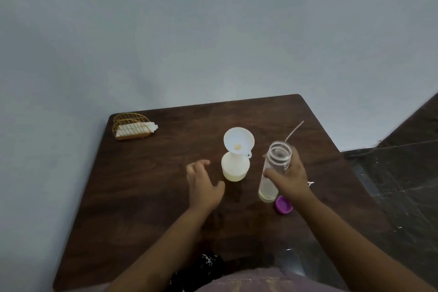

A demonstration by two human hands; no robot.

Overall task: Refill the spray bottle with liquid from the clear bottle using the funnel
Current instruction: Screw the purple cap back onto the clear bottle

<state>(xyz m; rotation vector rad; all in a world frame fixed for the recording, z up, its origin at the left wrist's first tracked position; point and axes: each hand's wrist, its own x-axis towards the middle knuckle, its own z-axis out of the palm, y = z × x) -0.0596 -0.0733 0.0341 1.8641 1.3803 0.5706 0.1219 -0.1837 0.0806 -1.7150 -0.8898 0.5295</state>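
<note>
Head view: on a dark wooden table [142, 185], a white spray bottle [235, 168] stands upright holding a little pale liquid, a white funnel [238, 141] in its neck. The right hand [290, 179] grips the nearly empty, uncapped clear bottle [272, 173] beside a purple cap [283, 205]. The left hand [203, 185] hovers with fingers loosely spread, holding nothing.

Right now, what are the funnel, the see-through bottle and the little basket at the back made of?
The funnel looks like smooth white plastic: milky, thin, matte. The clear bottle, held by the right hand, could be plastic or glass: you see straight through it, and its rim shines. The basket looks like gold-coloured metal wire: thin bars form an open grid.
</note>
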